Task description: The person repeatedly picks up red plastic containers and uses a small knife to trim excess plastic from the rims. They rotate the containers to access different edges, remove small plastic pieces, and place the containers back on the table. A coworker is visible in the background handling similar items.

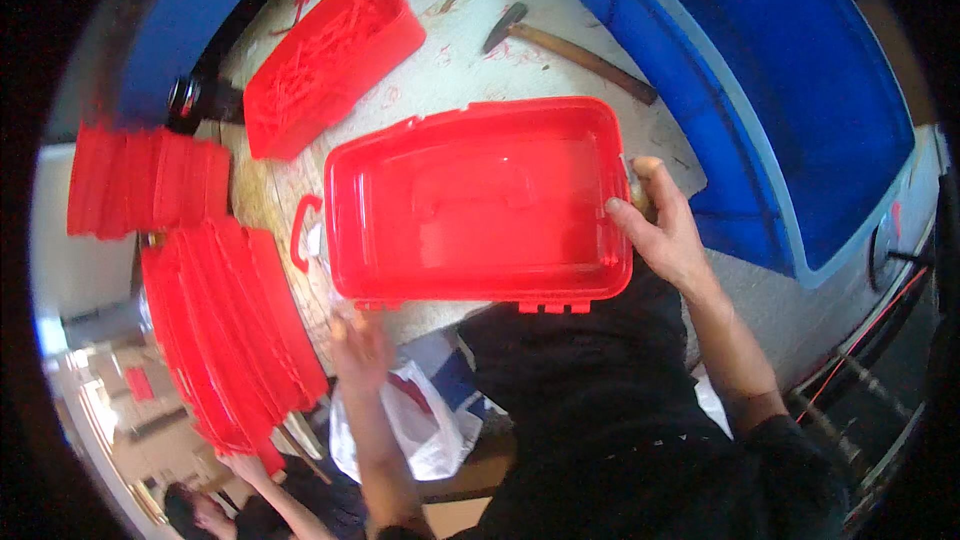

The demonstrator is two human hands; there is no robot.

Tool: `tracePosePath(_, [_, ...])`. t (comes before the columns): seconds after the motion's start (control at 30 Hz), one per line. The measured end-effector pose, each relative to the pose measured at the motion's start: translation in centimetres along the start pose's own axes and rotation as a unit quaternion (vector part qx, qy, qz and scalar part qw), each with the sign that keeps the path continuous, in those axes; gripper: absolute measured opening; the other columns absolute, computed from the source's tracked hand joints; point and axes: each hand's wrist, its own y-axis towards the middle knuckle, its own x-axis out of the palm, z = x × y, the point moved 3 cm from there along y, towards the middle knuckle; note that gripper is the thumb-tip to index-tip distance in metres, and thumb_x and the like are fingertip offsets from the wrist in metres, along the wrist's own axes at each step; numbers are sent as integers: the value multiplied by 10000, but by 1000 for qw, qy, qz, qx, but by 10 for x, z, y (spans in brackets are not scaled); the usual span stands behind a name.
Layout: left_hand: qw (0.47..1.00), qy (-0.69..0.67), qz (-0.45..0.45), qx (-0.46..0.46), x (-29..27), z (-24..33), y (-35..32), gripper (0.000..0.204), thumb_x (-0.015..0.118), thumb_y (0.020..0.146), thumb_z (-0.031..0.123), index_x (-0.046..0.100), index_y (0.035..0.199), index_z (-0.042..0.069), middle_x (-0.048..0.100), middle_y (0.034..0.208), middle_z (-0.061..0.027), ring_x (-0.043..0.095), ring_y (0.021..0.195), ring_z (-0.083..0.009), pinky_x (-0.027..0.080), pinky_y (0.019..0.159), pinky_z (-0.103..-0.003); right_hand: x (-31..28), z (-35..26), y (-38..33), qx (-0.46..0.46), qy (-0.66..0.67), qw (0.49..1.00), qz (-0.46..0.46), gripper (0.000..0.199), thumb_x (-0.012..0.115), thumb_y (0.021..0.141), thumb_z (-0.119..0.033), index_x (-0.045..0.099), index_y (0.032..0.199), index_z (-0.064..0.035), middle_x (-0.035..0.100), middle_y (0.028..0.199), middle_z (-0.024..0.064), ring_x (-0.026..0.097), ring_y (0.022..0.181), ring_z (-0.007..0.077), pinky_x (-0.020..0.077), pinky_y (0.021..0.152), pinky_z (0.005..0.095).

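The red toolbox body (475,205) is in front of the person, open side up, over the near part of the desk (450,70), probably so that its inside is easy to reach. The right hand (668,225) holds its right end, thumb at the rim, seemingly to steady it; the forearm comes up from lower right. The left hand (360,348) is blurred near the lower left corner; whether its fingers grip, I cannot tell.

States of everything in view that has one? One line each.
Red rectangular plastic box: open, inside facing camera, held.
Right hand: gripping the box's right end.
Left hand: blurred near the box's lower-left corner; contact unclear.
Long red plastic bin: open, filled with thin red pieces.
Wooden-handled metal hammer: lying flat.
Large blue plastic tub: open-topped.
Red plastic parts: stacked.
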Motion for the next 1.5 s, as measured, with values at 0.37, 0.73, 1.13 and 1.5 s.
tracePosePath(0.37, [552, 608, -43, 568, 221, 78, -18, 445, 746, 853, 246, 618, 1208, 12, 620, 1230, -202, 546, 1186, -388, 416, 1030, -478, 25, -13, 30, 1, -12, 970, -243, 228, 602, 991, -267, 526, 1057, -63, 515, 719, 47, 502, 621, 133, 400, 551, 303])
tracePosePath(0.73, [522, 751, -9, 405, 236, 49, 67, 397, 729, 841, 463, 674, 921, 78, 713, 827, -145, 687, 759, -354, 499, 642, -465, 66, 10, 12, 162, 110, 968, -155, 347, 432, 1075, -294, 589, 912, -31, 525, 685, -9, 472, 631, 86, 395, 578, 281])
tracePosePath(1.13, [507, 761, 11, 405, 238, 50, 73, 417, 724, 842, 491, 707, 969, 94, 722, 838, -146, 701, 765, -345, 508, 639, -460, 76, 3, 24, 169, 87, 967, -171, 365, 429, 1068, -288, 574, 884, -8, 552, 711, 22, 487, 700, 103, 429, 659, 307])
tracePosePath(1.5, [527, 773, 19, 352, 237, 51, 76, 444, 709, 843, 531, 724, 998, 115, 713, 788, -179, 699, 778, -372, 503, 660, -481, 57, 2, -19, 224, 50, 950, -210, 354, 432, 1085, -276, 559, 865, -29, 462, 682, -25, 421, 662, 76, 386, 600, 270])
